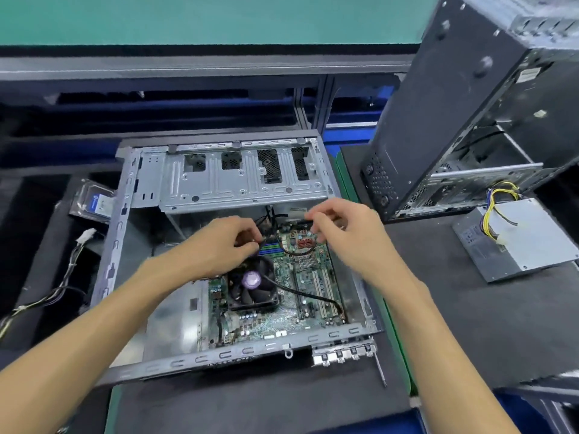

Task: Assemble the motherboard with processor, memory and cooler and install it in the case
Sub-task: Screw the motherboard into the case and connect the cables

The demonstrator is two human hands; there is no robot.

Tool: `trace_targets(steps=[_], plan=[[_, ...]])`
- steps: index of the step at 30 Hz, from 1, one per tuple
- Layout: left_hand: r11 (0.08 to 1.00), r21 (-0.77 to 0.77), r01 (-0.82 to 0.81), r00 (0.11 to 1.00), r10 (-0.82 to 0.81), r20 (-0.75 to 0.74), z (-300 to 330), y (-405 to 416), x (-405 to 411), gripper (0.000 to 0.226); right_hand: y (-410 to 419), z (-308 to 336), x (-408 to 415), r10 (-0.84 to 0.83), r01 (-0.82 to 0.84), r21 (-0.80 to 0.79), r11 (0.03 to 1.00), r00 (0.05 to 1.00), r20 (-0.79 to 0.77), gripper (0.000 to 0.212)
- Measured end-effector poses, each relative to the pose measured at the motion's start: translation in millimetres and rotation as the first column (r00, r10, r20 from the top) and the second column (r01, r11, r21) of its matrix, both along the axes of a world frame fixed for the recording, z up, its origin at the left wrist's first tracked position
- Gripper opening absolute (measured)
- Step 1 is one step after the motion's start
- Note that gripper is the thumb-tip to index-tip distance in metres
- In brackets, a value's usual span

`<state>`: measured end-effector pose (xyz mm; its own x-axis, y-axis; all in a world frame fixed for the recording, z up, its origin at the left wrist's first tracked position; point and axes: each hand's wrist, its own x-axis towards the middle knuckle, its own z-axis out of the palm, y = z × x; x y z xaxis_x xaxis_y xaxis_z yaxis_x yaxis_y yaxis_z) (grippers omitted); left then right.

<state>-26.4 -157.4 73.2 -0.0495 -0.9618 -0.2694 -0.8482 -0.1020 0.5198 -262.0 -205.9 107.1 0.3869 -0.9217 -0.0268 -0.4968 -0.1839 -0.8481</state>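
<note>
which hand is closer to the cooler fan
Left. The left hand hovers at the cooler fan's far edge; the right hand is farther right, over the board's far corner.

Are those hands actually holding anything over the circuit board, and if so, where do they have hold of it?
The left hand pinches a thin black cable near its end. The right hand has curled fingers, but whether it grips anything cannot be told.
</note>
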Motion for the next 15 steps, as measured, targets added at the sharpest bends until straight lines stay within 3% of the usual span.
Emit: trace_targets(steps=[3, 6, 11, 15], plan=[[0.997, 0.078, -0.029, 0.987, 0.016, 0.163, -10, 10, 14, 0.041, -2, -6, 22, 0.217, -0.199, 0.103, 0.974, 0.954, -0.205, 0.017], [0.99, 0.136, -0.046, 0.983, 0.021, 0.183, -19, 18, 24, 0.059, -4, -16, 44, 0.388, -0.343, 0.184, 0.921, 0.856, -0.343, 0.037], [0.951, 0.305, 0.05, 0.994, -0.078, 0.08, -28, 28, 35, 0.059, -7, -32, 71, 0.579, -0.501, 0.296, 0.813, 0.64, -0.505, 0.059], [0.966, 0.256, -0.019, 1.0, 0.023, -0.011, -32, 33, 44, 0.053, -12, -36, 84, 0.598, -0.49, 0.348, 0.799, 0.587, -0.546, 0.057]])
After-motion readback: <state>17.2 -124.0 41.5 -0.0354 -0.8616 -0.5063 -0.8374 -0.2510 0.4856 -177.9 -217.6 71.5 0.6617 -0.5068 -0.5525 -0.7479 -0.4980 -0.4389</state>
